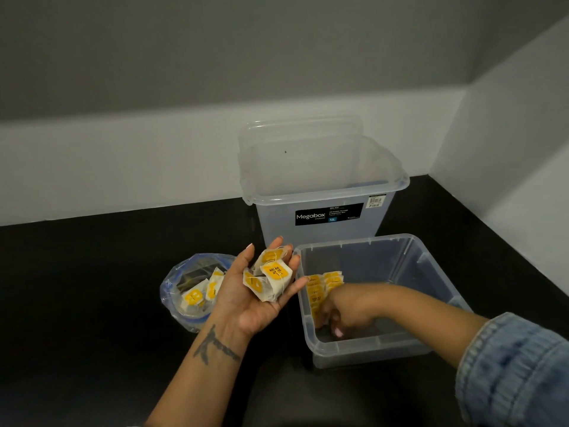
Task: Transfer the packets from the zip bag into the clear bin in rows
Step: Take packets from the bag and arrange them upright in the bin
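Walls close off the back and right edges of the black desk (92, 288), and its left part lies bare. Two clear tubs stand there: a tall bin (323, 186) at the back, and a low clear bin (412, 257) just in front of it. One zip bag (187, 291) sits left, with packets inside. The left hand (258, 291) is palm up, fingers straight, carrying about four packets (271, 275). The right hand (341, 309) reaches down into the low bin, fingers curled beside two short rows (323, 288); I cannot tell if it grips anything.

Left hand (258, 291) palm-up; right hand (341, 312) fingers down
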`<state>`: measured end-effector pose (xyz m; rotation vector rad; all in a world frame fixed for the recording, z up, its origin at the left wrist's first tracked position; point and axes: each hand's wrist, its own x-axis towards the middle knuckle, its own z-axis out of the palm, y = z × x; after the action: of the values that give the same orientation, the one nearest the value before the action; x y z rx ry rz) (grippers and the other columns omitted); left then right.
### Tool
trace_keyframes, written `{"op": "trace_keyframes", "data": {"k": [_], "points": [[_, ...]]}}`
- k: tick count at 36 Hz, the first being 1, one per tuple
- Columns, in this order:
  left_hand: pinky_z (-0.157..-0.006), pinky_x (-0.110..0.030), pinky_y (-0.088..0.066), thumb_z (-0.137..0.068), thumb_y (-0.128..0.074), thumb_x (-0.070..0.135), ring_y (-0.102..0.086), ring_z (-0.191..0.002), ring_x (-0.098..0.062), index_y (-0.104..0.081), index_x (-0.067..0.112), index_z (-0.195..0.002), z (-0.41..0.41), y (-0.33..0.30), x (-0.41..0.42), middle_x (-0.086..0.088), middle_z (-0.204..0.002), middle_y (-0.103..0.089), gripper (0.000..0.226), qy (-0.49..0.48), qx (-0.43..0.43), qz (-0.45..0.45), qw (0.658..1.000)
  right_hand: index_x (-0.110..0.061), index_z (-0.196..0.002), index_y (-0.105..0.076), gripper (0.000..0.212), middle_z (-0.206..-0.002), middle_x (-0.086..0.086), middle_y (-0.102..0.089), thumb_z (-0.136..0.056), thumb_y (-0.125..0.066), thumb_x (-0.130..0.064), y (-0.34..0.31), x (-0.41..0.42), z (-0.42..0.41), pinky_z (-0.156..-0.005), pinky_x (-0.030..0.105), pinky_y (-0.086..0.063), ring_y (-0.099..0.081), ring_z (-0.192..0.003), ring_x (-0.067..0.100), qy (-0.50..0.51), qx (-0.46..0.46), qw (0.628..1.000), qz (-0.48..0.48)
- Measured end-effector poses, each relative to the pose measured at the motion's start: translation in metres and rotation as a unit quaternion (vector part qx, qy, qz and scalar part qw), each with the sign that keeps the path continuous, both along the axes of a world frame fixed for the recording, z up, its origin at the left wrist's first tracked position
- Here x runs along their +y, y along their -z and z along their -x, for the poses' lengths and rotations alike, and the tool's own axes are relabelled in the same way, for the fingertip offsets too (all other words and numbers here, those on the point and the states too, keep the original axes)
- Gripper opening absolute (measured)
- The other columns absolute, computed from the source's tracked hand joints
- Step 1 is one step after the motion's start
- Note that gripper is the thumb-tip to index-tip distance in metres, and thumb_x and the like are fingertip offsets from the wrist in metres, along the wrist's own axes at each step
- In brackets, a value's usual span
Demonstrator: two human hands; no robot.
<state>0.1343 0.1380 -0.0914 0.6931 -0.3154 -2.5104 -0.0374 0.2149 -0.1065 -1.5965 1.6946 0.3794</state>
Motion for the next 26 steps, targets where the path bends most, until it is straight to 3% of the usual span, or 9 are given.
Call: {"op": "trace_keyframes", "data": {"k": [3, 6, 11, 15, 19, 21, 26], "points": [[-0.068, -0.052, -0.055, -0.093, -0.044, 0.042, -0.072, -0.077, -0.028, -0.068, 0.011, -0.108, 0.001, -0.002, -0.001, -0.012, -0.104, -0.071, 0.042, -0.002, 0.004, -0.004, 1.0, -0.023, -0.114, -0.062, 0.026, -0.09, -0.009, -0.061, -0.089, -0.064, -0.022, -0.034, -0.001, 0.006, -0.073, 0.024, -0.051, -0.061, -0.08, 0.01, 0.035, -0.034, 0.998, 0.047], [-0.066, -0.051, -0.056, -0.093, -0.043, 0.042, -0.072, -0.076, -0.028, -0.068, 0.011, -0.107, 0.003, -0.005, 0.0, -0.012, -0.101, -0.072, 0.042, -0.002, 0.008, -0.004, 1.0, -0.023, -0.104, -0.064, 0.015, -0.078, -0.014, -0.054, -0.089, -0.064, -0.025, -0.072, -0.004, 0.009, -0.061, 0.015, -0.04, -0.053, -0.07, 0.0, 0.056, -0.041, 0.988, 0.134], [-0.069, -0.052, -0.055, -0.093, -0.043, 0.043, -0.072, -0.075, -0.027, -0.069, 0.011, -0.105, 0.01, -0.006, 0.003, -0.014, -0.097, -0.072, 0.043, 0.008, 0.006, -0.007, 1.0, -0.032, -0.09, -0.063, 0.007, -0.081, -0.011, -0.061, -0.085, -0.068, -0.033, -0.106, -0.008, -0.003, -0.065, 0.018, -0.042, -0.057, -0.076, 0.004, 0.116, -0.105, 0.921, 0.358], [-0.068, -0.052, -0.055, -0.092, -0.046, 0.042, -0.071, -0.071, -0.027, -0.072, 0.01, -0.095, 0.014, -0.008, 0.007, -0.014, -0.085, -0.071, 0.042, 0.02, -0.004, -0.003, 1.0, -0.033, -0.104, -0.065, 0.022, -0.092, -0.014, -0.062, -0.083, -0.07, -0.037, -0.111, -0.01, -0.021, -0.077, 0.02, -0.047, -0.059, -0.089, 0.003, 0.071, -0.101, 0.918, 0.376], [-0.064, -0.053, -0.055, -0.092, -0.047, 0.041, -0.071, -0.069, -0.028, -0.076, 0.004, -0.072, 0.016, -0.01, 0.011, -0.015, -0.081, -0.071, 0.051, 0.035, -0.008, -0.001, 0.999, -0.026, -0.098, -0.068, 0.014, -0.095, -0.01, -0.063, -0.087, -0.065, -0.035, -0.107, -0.014, -0.029, -0.079, 0.031, -0.052, -0.058, -0.085, 0.006, 0.035, -0.026, 0.92, 0.39], [-0.065, -0.053, -0.055, -0.092, -0.047, 0.042, -0.071, -0.071, -0.028, -0.076, 0.005, -0.076, 0.016, -0.01, 0.012, -0.016, -0.085, -0.071, 0.05, 0.041, -0.011, -0.005, 0.999, -0.025, -0.094, -0.068, 0.011, -0.092, -0.009, -0.067, -0.089, -0.063, -0.033, -0.105, -0.014, -0.028, -0.077, 0.03, -0.053, -0.06, -0.076, 0.004, 0.052, -0.035, 0.915, 0.399], [-0.065, -0.051, -0.056, -0.093, -0.046, 0.042, -0.072, -0.075, -0.027, -0.067, 0.009, -0.105, 0.016, -0.009, 0.01, -0.013, -0.096, -0.071, 0.042, 0.033, -0.016, -0.001, 0.999, -0.026, -0.091, -0.066, 0.004, -0.082, -0.014, -0.063, -0.088, -0.065, -0.026, -0.11, -0.014, -0.014, -0.069, 0.017, -0.046, -0.059, -0.079, 0.003, 0.122, -0.096, 0.878, 0.452]]}}
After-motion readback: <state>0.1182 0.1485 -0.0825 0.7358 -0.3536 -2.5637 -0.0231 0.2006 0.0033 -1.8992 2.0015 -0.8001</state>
